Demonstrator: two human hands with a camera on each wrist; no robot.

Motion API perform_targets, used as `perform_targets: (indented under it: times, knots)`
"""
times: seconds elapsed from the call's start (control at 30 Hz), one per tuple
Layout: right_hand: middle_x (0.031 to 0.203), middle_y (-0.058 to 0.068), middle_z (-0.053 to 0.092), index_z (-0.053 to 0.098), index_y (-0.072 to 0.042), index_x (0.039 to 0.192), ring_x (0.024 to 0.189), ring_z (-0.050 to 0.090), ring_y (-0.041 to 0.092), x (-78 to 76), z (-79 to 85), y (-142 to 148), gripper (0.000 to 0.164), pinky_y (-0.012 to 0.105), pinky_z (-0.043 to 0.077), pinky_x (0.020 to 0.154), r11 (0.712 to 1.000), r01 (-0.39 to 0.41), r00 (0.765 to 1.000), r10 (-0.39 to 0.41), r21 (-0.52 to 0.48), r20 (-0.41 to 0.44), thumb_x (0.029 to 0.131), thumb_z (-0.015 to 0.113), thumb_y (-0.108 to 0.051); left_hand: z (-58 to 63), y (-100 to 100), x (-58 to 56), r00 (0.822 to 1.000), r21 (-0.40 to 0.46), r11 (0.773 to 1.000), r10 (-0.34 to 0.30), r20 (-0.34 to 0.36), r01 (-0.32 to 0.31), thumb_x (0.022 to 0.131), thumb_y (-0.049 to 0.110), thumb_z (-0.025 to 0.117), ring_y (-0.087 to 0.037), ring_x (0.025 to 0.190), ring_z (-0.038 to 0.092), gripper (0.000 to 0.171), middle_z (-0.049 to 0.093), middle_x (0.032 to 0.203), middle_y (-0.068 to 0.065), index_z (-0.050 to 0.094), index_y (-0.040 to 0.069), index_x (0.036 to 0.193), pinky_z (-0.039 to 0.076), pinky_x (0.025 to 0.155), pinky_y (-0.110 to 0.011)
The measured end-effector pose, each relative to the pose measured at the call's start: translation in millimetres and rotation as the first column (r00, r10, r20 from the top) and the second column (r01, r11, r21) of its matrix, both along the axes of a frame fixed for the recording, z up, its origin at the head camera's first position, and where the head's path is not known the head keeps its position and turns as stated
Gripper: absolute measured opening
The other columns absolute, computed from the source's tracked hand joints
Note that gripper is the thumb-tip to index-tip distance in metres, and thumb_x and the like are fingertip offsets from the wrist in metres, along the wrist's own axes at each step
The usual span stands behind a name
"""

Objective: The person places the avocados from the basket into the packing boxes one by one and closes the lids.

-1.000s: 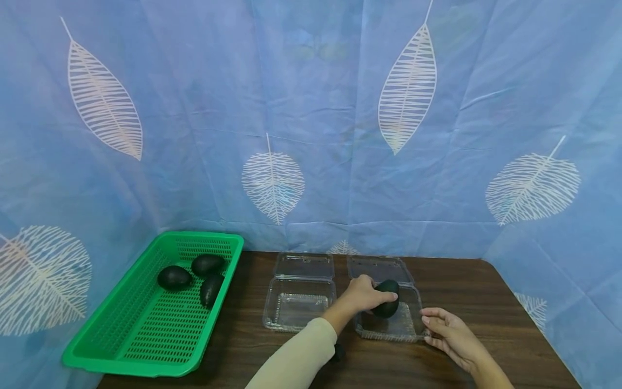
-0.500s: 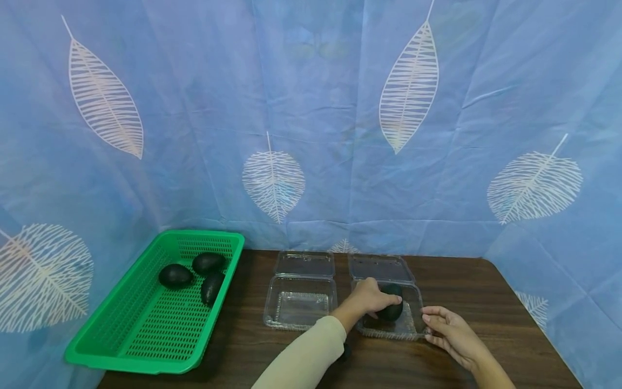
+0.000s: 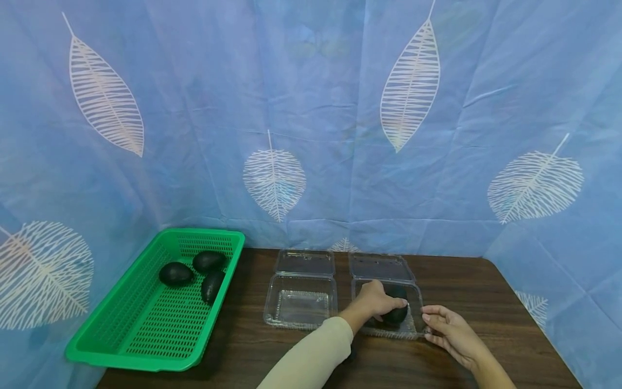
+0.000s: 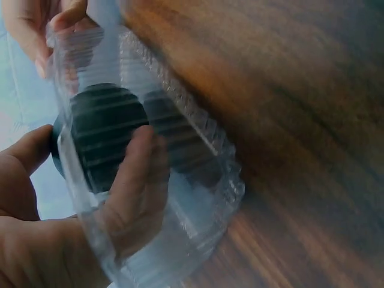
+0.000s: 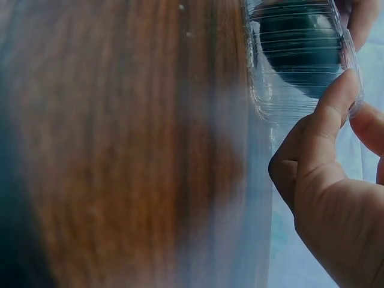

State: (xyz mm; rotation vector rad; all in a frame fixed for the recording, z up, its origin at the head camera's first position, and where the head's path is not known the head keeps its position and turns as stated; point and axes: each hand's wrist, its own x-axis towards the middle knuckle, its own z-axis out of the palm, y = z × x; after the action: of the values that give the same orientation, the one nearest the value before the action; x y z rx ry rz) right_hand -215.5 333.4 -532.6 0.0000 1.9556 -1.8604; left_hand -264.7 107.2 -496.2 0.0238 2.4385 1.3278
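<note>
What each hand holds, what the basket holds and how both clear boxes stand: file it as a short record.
Left hand: grips a dark oval fruit inside the right clear box
Right hand: pinches the right side of that box's rim
Green basket: at the left, holding three dark oval fruits
Left clear box: between basket and right box
Lids: both open, folded back toward the blue leaf-print cloth
Surface: dark wood-grain table
Unclear: whether the gripped fruit touches the box floor
</note>
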Motion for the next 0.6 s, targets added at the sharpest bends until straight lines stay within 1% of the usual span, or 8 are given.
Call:
perform_targets:
  times: [0.27,0.4,0.6]
  knots:
    - [0.117,0.001,0.05,0.042,0.002,0.139,0.093,0.054,0.009,-1.0,-0.4,0,0.041,0.027,0.059,0.087,1.0,-0.004,1.0,0.004,-0.001,0.0,0.109,0.054,-0.024,-6.2,6,1.1,1.0,0.013,0.999,0.031,0.001,-0.031,0.088,0.04,0.083,-0.025,0.062,0.067,0.053,0.065,0.094,-0.015,0.066,-0.003,0.112,0.061,0.057,-0.038]
    - [0.114,0.0,0.05,0.042,0.0,0.138,0.092,0.054,0.008,-1.9,-0.7,1,0.039,0.027,0.059,0.087,1.0,-0.008,1.0,0.008,-0.002,0.003,0.11,0.054,-0.024,-6.7,9,2.2,0.999,0.022,0.999,0.042,0.003,-0.042,0.088,0.042,0.083,-0.025,0.06,0.068,0.053,0.065,0.089,-0.014,0.068,-0.004,0.11,0.062,0.058,-0.039]
    - [0.111,-0.001,0.049,0.041,0.002,0.139,0.091,0.054,0.008,-2.3,-0.7,1,0.041,0.027,0.059,0.088,1.0,-0.008,1.0,0.008,0.005,0.003,0.109,0.054,-0.024,-7.2,14,5.1,0.998,0.05,0.997,0.054,0.011,-0.055,0.089,0.04,0.082,-0.025,0.059,0.066,0.052,0.062,0.09,-0.015,0.067,-0.006,0.108,0.061,0.055,-0.038]
